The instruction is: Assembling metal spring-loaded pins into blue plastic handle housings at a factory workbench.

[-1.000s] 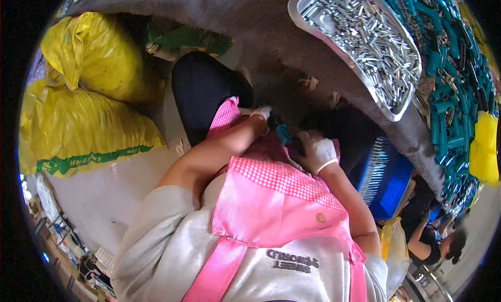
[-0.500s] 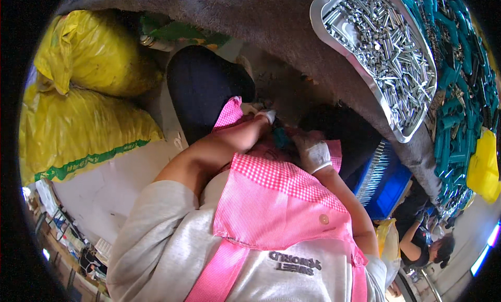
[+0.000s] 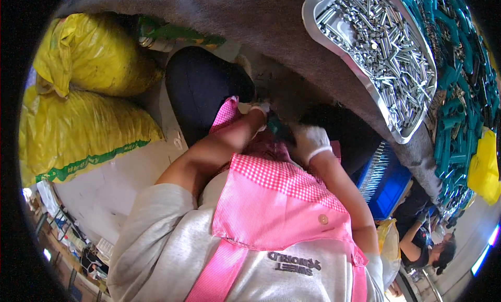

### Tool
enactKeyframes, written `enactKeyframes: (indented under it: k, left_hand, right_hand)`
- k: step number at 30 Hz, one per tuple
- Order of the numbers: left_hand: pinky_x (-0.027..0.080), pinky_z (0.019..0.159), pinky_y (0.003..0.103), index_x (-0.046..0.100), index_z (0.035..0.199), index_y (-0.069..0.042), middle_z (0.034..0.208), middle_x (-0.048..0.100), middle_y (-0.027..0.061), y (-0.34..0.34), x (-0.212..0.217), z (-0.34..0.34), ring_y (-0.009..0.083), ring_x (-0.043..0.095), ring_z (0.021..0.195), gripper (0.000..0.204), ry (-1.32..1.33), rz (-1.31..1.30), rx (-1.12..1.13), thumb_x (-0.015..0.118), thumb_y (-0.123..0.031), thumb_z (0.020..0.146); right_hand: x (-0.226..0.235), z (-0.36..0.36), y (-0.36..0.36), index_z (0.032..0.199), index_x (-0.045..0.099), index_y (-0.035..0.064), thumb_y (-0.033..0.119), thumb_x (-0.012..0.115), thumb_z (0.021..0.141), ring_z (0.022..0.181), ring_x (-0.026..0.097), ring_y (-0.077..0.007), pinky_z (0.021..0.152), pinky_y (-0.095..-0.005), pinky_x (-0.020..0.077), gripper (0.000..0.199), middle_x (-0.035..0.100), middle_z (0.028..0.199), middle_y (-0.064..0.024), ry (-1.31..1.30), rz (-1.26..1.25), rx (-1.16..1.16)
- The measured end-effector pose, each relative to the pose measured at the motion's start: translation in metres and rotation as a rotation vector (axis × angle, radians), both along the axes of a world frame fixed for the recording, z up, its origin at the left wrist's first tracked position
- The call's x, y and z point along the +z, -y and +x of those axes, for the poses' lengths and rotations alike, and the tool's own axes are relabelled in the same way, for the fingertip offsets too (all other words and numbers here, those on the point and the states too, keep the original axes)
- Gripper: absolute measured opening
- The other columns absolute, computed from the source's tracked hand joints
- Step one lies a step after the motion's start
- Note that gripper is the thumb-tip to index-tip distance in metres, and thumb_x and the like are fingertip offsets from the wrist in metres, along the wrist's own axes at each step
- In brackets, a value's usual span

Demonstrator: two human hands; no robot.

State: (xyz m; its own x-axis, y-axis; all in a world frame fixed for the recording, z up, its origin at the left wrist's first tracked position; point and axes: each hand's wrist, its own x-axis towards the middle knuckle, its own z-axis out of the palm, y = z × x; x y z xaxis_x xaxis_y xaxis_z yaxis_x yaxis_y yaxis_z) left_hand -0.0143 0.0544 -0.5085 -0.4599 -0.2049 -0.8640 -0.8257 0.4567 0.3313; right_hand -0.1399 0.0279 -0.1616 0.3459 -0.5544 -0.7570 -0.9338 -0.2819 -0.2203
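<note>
Over my lap, my left hand (image 3: 261, 111), in a pale glove, is bent inward beside my raised knee. Its fingers look curled, but what lies in them is lost in shadow. Across from it, my right hand (image 3: 312, 141), in a white glove, is closed with the knuckles up, slightly blurred. Between the two hands shows a dark teal piece (image 3: 278, 129), too dim to tell its kind; which hand bears it cannot be made out. A pink checked apron (image 3: 282, 182) covers my front below the hands.
A metal tray (image 3: 342, 50) of loose silver rivet-like pins sits on the brown-covered table (image 3: 209, 10), beside a heap of teal-handled tools (image 3: 454, 109). Full yellow sacks (image 3: 88, 130) are stacked at left. A blue crate (image 3: 391, 184) stands at right. Another person (image 3: 417, 244) works farther right.
My right hand has risen slightly and turned, showing more of the glove's back. My left hand has shifted a little toward my knee. The teal piece has moved slightly and looks darker.
</note>
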Motion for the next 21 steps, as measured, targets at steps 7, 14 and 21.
enactKeyframes:
  k: [7, 14, 21]
  left_hand:
    - [0.039, 0.096, 0.036, 0.045, 0.129, -0.01, 0.13, 0.048, 0.014, 0.022, -0.003, 0.089, 0.0243, 0.051, 0.113, 0.045, -0.901, -0.542, 0.971, 0.048, -0.024, 0.087]
    - [0.041, 0.095, 0.041, 0.045, 0.128, -0.008, 0.123, 0.051, 0.0217, 0.039, 0.257, 0.056, 0.039, 0.052, 0.11, 0.053, -0.483, -0.324, 0.728, 0.043, -0.042, 0.088]
    - [0.044, 0.082, 0.048, 0.062, 0.098, -0.001, 0.097, 0.059, 0.0265, 0.044, 0.262, 0.041, 0.0414, 0.057, 0.093, 0.054, -0.347, -0.409, 1.192, 0.037, -0.048, 0.089]
  right_hand:
    - [0.0, 0.064, 0.052, 0.108, 0.061, 0.0079, 0.021, 0.058, 0.077, 0.098, 0.061, -0.0323, 0.084, -0.0415, 0.0482, 0.034, 0.063, 0.105, -0.0181, 0.019, -0.015, 0.173]
    - [-0.015, 0.037, 0.04, 0.092, 0.068, 0.0039, 0.029, 0.059, 0.077, 0.093, 0.063, -0.0312, 0.078, -0.0388, 0.051, 0.031, 0.065, 0.097, -0.0182, -0.033, -0.03, -0.03]
    - [-0.019, 0.047, 0.029, 0.093, 0.068, 0.002, 0.032, 0.063, 0.071, 0.094, 0.063, -0.0321, 0.081, -0.0396, 0.0501, 0.038, 0.064, 0.099, -0.0215, 0.031, 0.082, -0.093]
